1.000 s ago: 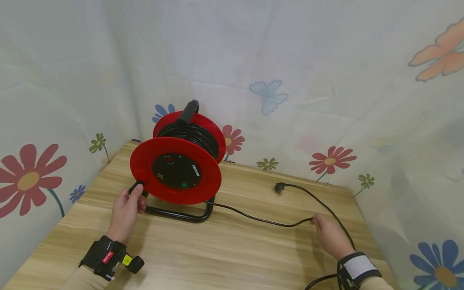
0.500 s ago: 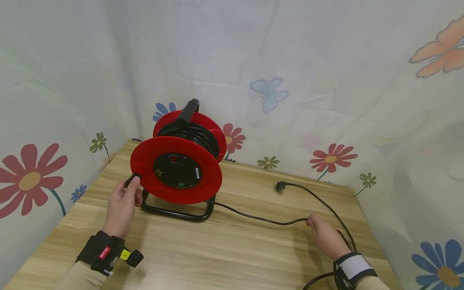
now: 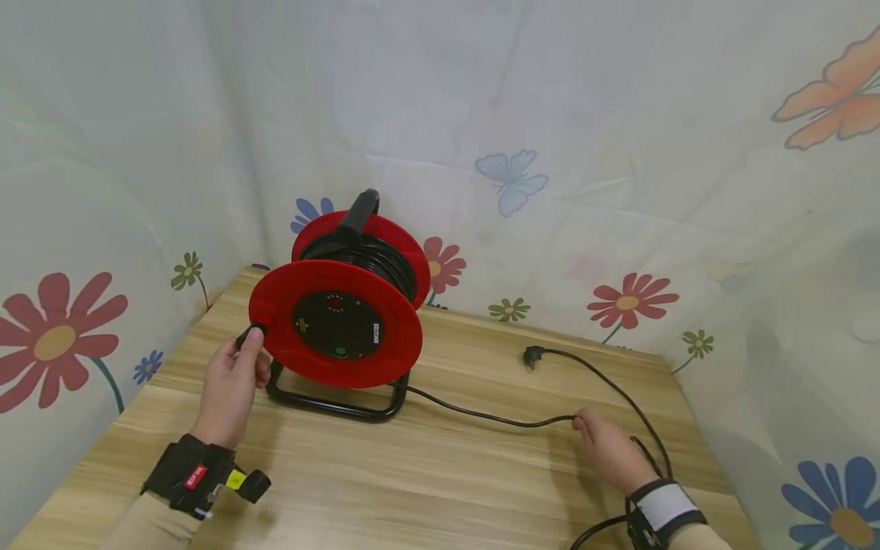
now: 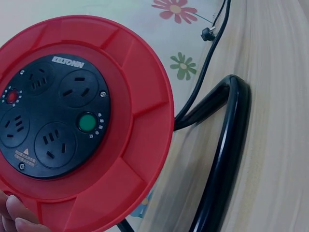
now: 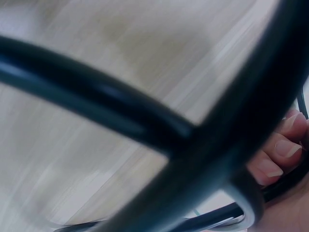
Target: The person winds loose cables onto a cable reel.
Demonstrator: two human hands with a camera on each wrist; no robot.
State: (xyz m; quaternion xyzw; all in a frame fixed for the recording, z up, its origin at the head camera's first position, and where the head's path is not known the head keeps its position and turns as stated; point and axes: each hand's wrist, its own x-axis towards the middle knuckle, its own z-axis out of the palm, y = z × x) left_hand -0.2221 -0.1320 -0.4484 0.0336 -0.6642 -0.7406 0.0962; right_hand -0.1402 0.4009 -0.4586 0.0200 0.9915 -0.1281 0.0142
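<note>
A red cable reel (image 3: 402, 336) stands on a black tubular frame (image 3: 330, 407), with black cable wound between its discs. Sockets and a red and a green button show on its black face panel (image 4: 55, 116) in the left wrist view. My left hand (image 3: 227, 393) holds the small black crank knob (image 3: 244, 337) at the disc's left edge. From under the reel a black cable (image 3: 481, 416) runs right across the table to my right hand (image 3: 614, 452), which pinches it between thumb and fingers. Blurred cable loops cross close before the right wrist camera, partly hiding the fingers (image 5: 285, 147).
The wooden table (image 3: 412, 481) meets patterned curtains (image 3: 584, 191) at the back and both sides. Near the back right lies the cable's plug (image 3: 532, 356), its lead curving behind my right wrist. More cable loops under that wrist. A black carry handle (image 3: 357, 218) tops the reel.
The reel's face has turned clockwise, and my left hand has risen slightly with the crank knob. My right hand has shifted left with the cable toward the reel.
</note>
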